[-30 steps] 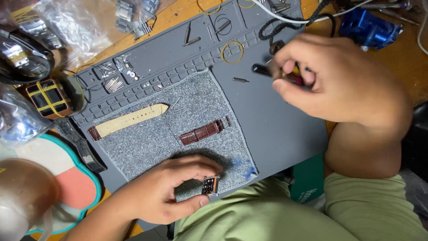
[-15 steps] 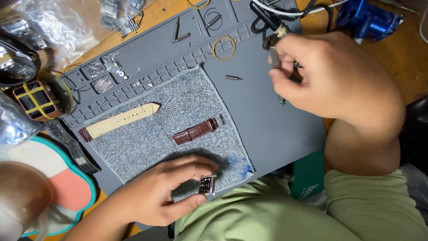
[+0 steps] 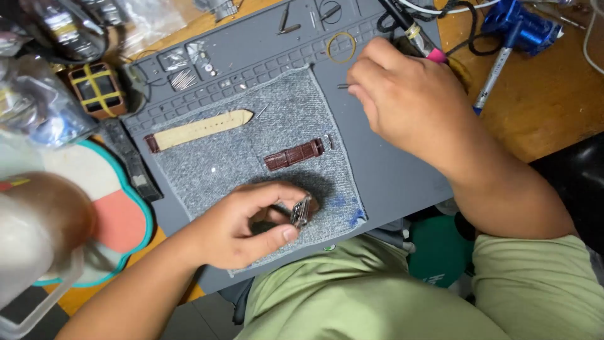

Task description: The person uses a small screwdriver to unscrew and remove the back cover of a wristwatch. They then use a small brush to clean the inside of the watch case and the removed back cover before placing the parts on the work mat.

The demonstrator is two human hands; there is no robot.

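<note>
Two hands are in view: the left hand (image 3: 242, 230) and the right hand (image 3: 409, 101). Two loose watch straps lie between them, one cream leather strap (image 3: 201, 129) and one brown leather strap (image 3: 294, 154). One small metal watch case (image 3: 301, 211) sits in the left hand. One thin gold wire ring (image 3: 341, 46) lies just beyond the right hand, and one blue-capped pen (image 3: 491, 82) lies beside it.

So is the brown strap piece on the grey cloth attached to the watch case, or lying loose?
Loose. The brown strap piece lies flat on the grey cloth, apart from the watch case pinched in the left hand.
</note>
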